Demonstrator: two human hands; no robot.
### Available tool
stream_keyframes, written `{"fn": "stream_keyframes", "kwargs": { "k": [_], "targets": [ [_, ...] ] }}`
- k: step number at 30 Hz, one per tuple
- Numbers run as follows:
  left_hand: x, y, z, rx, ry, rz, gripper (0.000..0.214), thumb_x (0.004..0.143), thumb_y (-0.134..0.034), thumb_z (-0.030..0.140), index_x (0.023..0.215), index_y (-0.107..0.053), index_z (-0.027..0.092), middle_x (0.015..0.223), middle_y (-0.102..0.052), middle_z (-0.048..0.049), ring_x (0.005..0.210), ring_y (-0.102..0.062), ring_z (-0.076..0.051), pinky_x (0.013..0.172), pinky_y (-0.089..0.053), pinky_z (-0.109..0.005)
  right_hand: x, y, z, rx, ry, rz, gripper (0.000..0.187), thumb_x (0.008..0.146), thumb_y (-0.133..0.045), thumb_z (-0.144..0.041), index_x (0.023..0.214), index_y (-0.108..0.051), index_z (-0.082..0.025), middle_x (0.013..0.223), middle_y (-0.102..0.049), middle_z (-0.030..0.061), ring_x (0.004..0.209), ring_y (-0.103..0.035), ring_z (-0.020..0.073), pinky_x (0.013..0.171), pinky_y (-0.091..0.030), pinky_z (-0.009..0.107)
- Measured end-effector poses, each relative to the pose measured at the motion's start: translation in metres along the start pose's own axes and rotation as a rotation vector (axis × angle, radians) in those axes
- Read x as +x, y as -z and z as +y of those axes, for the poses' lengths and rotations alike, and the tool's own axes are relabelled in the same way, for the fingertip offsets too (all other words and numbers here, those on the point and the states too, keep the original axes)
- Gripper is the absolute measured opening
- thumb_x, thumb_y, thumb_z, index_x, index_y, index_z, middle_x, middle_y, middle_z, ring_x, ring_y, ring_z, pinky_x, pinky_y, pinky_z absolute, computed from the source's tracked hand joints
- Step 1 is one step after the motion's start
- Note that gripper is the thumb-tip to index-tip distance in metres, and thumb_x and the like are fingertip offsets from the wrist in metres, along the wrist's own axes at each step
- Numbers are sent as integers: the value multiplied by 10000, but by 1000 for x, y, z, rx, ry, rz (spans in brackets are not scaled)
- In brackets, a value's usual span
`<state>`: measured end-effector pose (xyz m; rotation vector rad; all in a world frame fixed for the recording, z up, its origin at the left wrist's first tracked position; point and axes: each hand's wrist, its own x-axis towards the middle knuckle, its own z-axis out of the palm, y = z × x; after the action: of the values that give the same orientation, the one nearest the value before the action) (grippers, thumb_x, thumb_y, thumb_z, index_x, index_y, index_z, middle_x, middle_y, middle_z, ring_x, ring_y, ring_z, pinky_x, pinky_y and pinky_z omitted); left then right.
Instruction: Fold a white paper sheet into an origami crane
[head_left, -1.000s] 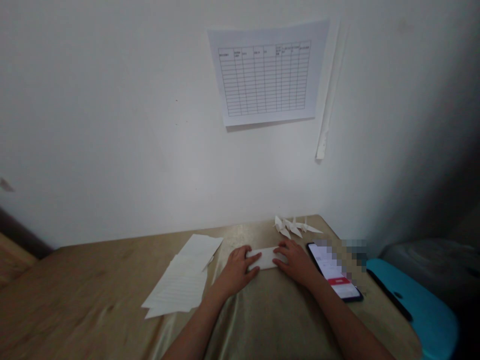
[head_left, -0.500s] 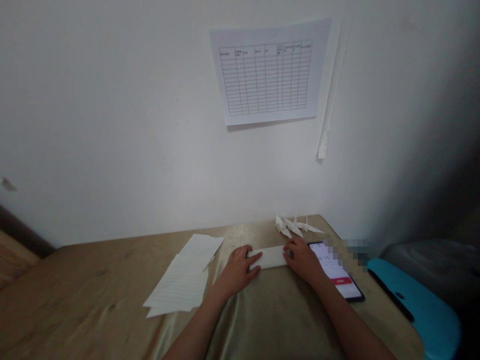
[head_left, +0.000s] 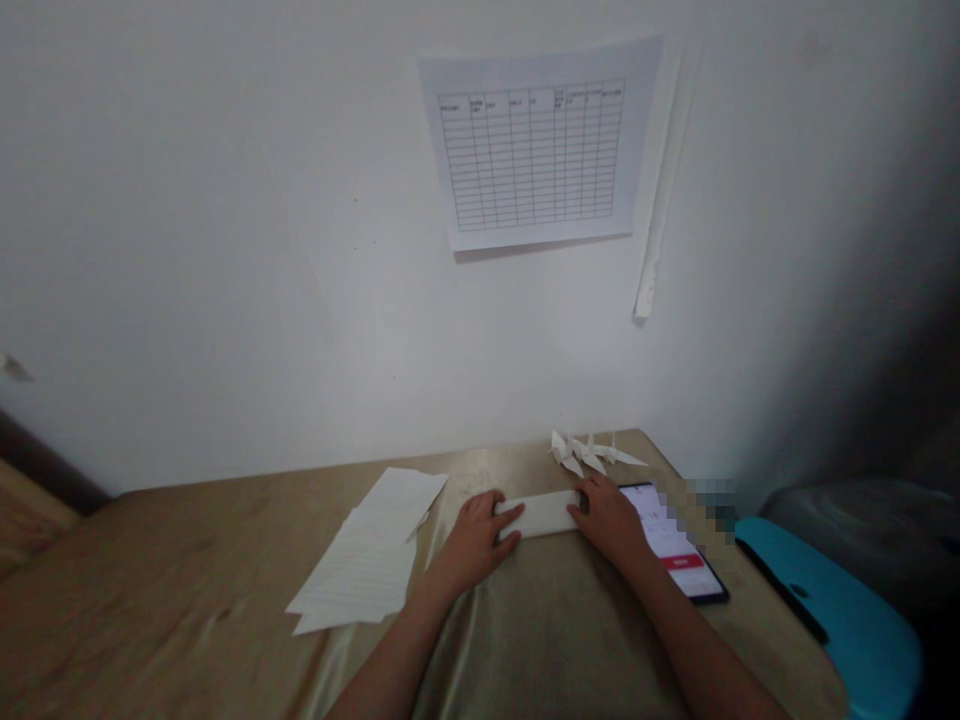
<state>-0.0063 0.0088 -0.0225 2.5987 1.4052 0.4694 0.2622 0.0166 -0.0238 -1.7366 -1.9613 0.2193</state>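
A white strip of folded paper (head_left: 538, 515) lies flat on the cloth-covered table between my two hands. My left hand (head_left: 478, 538) holds its left end, with thumb and forefinger lying over the paper and the other fingers curled at the far edge. At the opposite end, my right hand (head_left: 609, 520) grips the strip between bent fingers and thumb; its fingertips partly cover that end. Just beyond the right hand sit several folded white paper cranes (head_left: 589, 454). To the left are loose lined paper sheets (head_left: 367, 555), overlapping one another.
A phone (head_left: 686, 560) with a lit screen lies right of my right forearm. The brown cloth-covered table (head_left: 202, 570) meets a white wall, where a printed table sheet (head_left: 536, 150) hangs. A turquoise object (head_left: 847, 610) stands beside the table's right edge.
My right hand has shifted slightly at the right end of the paper strip, its fingers a little further right. My left hand and the strip stay in place.
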Motion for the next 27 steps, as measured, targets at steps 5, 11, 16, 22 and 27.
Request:
{"fn": "stream_keyframes", "kwargs": {
  "k": [5,11,16,22,27],
  "targets": [
    [0,3,2,7,4,-16,467,943,-627,372,1407,-608,333,1378,-540,-106,1273,-519,-290,1128,-421,-502,0,2,-2,-24,-29,-27,244,860,-613,-294,1079,-694,-226,1204,-651,125,1190,-579,305,1016,-485,429],
    [0,3,3,14,12,-24,471,945,-624,365,1415,-601,333,1379,-543,-105,1273,-525,-286,1143,-405,-501,1,4,-4,-82,-44,-51,256,905,-560,-295,1105,-682,-191,1208,-648,123,1197,-569,287,1033,-470,395],
    [0,3,4,13,23,-21,469,938,-628,365,1406,-611,332,1373,-550,-103,1268,-527,-289,1139,-410,-500,1,3,-4,-87,-41,-55,255,921,-538,-288,1098,-692,-187,1179,-651,133,1190,-565,293,1038,-458,394],
    [1,5,6,19,24,-22,472,931,-626,355,1402,-618,320,1364,-558,-106,1243,-538,-282,1133,-417,-495,1,3,-5,-62,-37,-37,258,932,-523,-310,1079,-707,-205,1166,-653,131,1157,-570,293,1016,-455,399],
    [1,7,8,21,29,-19,470,926,-629,354,1395,-623,328,1352,-565,-100,1239,-538,-279,1125,-425,-489,1,1,-4,-82,-34,-21,237,938,-517,-309,1056,-704,-223,1146,-655,119,1138,-573,290,1006,-462,403]
  ]
}}
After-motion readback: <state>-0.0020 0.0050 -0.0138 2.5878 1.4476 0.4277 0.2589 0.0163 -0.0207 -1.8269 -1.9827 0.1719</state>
